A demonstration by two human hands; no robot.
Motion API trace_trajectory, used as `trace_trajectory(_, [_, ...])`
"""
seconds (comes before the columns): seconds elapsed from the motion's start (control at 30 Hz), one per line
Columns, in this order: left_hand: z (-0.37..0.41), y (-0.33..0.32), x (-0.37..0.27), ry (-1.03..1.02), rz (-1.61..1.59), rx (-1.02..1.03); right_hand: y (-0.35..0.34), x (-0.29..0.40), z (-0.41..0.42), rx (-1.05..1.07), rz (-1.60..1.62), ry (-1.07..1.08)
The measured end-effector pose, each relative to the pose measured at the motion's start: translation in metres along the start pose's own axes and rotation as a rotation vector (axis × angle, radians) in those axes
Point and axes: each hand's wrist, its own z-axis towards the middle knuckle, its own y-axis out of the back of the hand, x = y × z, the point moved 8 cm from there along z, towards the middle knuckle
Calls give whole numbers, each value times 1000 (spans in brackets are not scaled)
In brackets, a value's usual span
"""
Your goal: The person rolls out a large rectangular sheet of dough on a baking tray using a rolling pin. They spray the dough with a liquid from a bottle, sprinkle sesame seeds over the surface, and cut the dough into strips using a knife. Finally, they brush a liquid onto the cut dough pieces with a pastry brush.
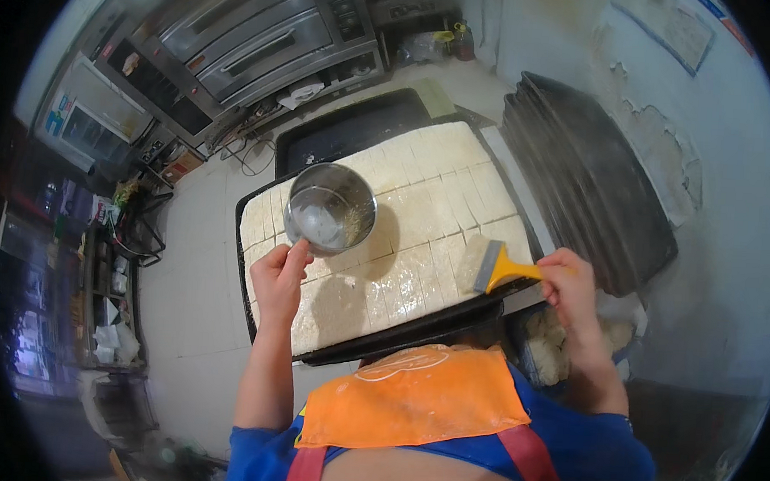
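Note:
My left hand point(281, 275) grips the rim of a round metal pot point(314, 220), held over the left part of a black baking tray point(246, 298). A little pale, grainy stuff lies inside the pot. Across the tray spreads a slab of pale dough point(419, 206), scored into strips by cut lines; its near middle part glistens wet. In my right hand point(565, 282) is a flat brush point(511, 268) with a yellow handle and pale bristles. The bristles lie on or just over the dough near its right corner; contact is hard to tell.
Behind the tray sits another black tray point(358, 131). Dark baking trays point(591, 173) stand stacked against the right wall. Deck ovens point(258, 44) line the back. Below my right forearm, a container holds pale lumps point(546, 350). A shelf rack point(110, 304) stands at left.

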Motion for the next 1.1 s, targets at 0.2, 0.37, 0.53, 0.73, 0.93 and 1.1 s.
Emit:
trace_trajectory(0.2, [-1, -41, -55, -354, 584, 74, -5, 36, 18, 49, -78, 194])
trace_trajectory(0.37, [-7, -94, -97, -622, 762, 157, -154, 88, 34, 331, -288, 632])
trace_trajectory(0.53, [35, -124, -93, -490, 826, 109, -181, 116, 71, 287, -718, 897])
trace_trajectory(0.73, [49, -61, -32, -84, 427, -28, -87, 82, 147, 43, -365, 407])
trace_trajectory(0.93, [2, -10, 10, 100, -234, -144, -152, 18, 196, 238, 195, 53])
trace_trajectory(1.1, [-27, 17, 30, 101, -238, -203, -128, 11, 214, 185, 202, 45])
